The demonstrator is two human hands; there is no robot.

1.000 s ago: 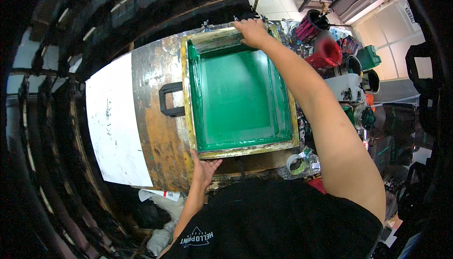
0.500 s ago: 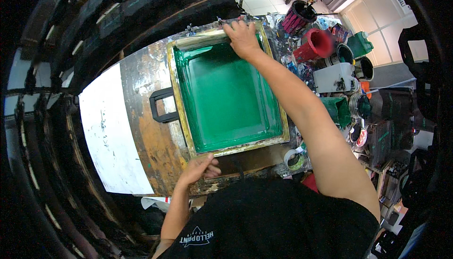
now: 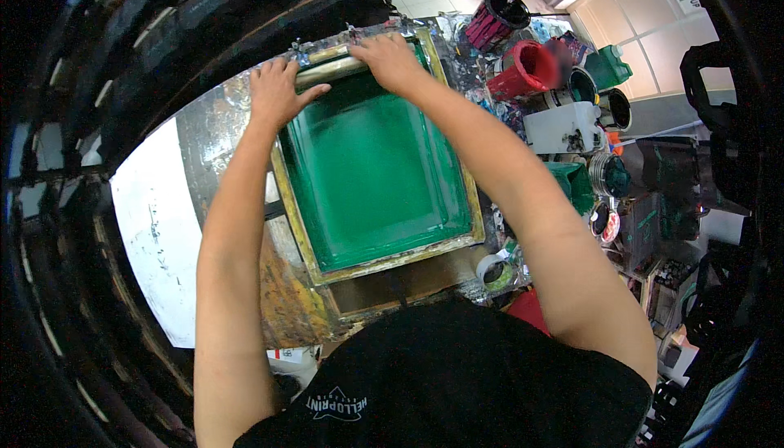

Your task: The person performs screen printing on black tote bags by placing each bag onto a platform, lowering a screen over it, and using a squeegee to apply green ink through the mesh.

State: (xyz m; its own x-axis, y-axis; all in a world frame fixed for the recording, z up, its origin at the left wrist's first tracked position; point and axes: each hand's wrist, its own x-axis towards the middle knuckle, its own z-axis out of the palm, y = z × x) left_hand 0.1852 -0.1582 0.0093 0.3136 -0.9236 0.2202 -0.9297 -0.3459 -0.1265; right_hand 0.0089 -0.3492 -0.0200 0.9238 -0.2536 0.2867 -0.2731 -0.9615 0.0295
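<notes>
A screen printing frame (image 3: 294,195) with yellowish, worn edges lies on the table, its mesh (image 3: 367,178) coated in green ink. Along its far end runs a pale bar that looks like a squeegee (image 3: 333,72). My left hand (image 3: 278,98) is at the bar's left end, fingers over the far side and thumb along the near side. The fingers of my right hand (image 3: 392,60) curl over its right part. My palms hide both ends of the bar, and the fingertips show only in part.
White paper (image 3: 155,219) covers the table's left end. To the right stand a red bucket (image 3: 518,72), a pink-stained black bucket (image 3: 494,23), a white jerrycan (image 3: 559,128) and several ink tubs. A tape roll (image 3: 492,271) lies near the frame's lower right corner. Dark racks rise on the left.
My left hand has moved from the frame's near edge up to the far end, onto the squeegee. My right hand stays at the far end. The view has shifted slightly.
</notes>
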